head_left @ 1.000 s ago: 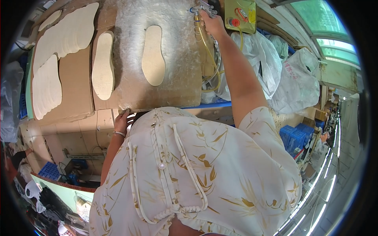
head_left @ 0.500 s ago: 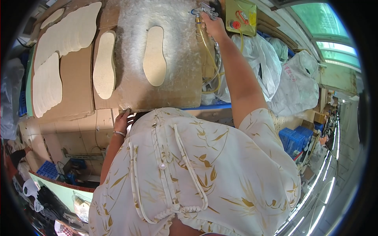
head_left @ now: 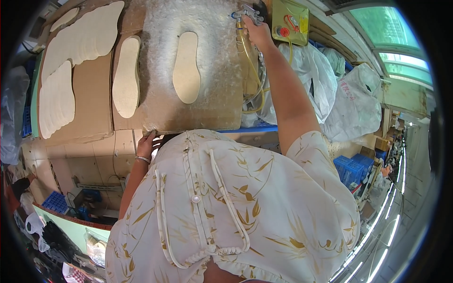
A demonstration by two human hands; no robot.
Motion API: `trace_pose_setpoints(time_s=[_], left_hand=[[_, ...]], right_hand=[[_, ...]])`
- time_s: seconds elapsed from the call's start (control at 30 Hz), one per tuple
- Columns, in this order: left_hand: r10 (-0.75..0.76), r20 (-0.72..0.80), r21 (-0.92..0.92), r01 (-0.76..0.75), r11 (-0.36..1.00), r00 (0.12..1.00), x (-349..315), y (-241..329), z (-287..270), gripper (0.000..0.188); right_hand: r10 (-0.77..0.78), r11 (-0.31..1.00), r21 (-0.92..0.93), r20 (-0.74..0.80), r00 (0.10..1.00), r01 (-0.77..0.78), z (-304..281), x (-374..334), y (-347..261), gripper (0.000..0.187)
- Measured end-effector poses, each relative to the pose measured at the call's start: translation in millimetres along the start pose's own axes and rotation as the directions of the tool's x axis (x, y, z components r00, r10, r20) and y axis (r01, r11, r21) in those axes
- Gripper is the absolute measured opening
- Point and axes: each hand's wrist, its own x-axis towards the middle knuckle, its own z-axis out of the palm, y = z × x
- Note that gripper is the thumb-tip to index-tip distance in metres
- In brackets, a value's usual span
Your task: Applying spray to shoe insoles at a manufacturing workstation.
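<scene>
In my right hand [head_left: 257, 34] is a metal spray gun [head_left: 247, 15], gripped by its handle at the far right of the work board, with hoses hanging below. My left hand [head_left: 147, 144] holds the near edge of the cardboard sheet [head_left: 198, 120], fingertips at its left corner; some fingers are partly hidden. A cream insole [head_left: 186, 68] lies flat on the fuzzy, whitish-coated part of that sheet, apart from both hands. To its left rests a second insole stack [head_left: 126, 78].
Overlapping insoles [head_left: 59, 99] cover the cardboard at the left. A yellowish metal can [head_left: 278, 14] with a red cap stands beyond my right hand. Yellow tubing [head_left: 261, 101] loops beside the board. White plastic bags [head_left: 351, 106] and blue crates [head_left: 349, 169] are on the right.
Both hands keep their places and grips, and the insoles stay put. The whole view shifts very slightly.
</scene>
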Motion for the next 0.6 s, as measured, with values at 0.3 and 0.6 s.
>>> trace_pose_setpoints(time_s=[0.3,0.6], left_hand=[[0.002,0.046,0.051,-0.004,0.999,0.999,5.1,-3.4,-6.0,0.047],[-0.010,0.018,0.013,0.009,1.000,1.000,1.1,2.5,-0.9,0.037]], right_hand=[[0.003,1.000,-0.025,-0.003,1.000,-0.003,-1.6,1.2,0.5,0.049],[0.048,0.999,-0.005,-0.030,0.998,-0.048,-0.3,1.7,0.2,0.047]])
